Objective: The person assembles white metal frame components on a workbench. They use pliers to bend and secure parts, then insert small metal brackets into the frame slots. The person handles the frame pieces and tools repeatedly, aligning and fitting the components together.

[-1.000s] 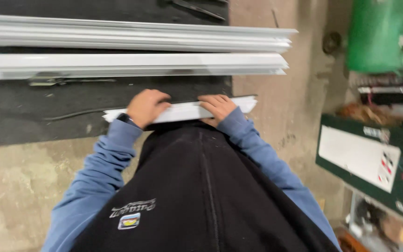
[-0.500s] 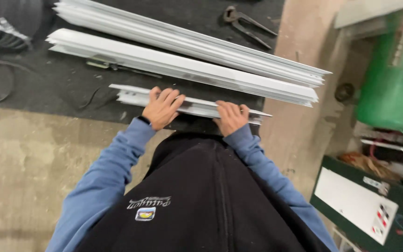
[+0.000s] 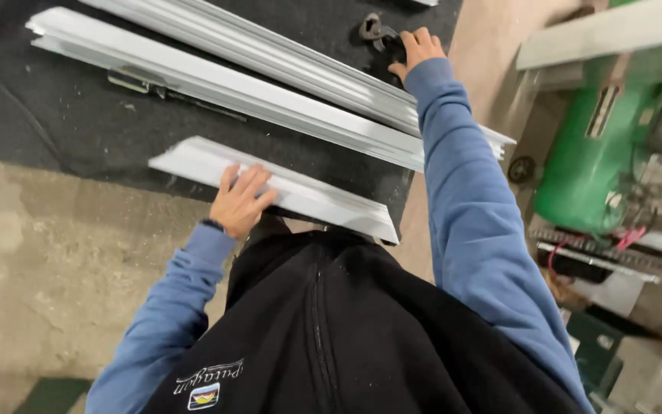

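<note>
Where the dark mat (image 3: 101,130) covers the bench, two long white profile strips (image 3: 270,100) lie side by side across it, well apart from the short white strip (image 3: 285,192) at the near edge. The left hand (image 3: 240,203) presses flat on that short strip, fingers spread open over its top face. The right hand (image 3: 417,47) reaches past the long strips, fingers curled on black pliers (image 3: 377,32) at the mat's far side.
</note>
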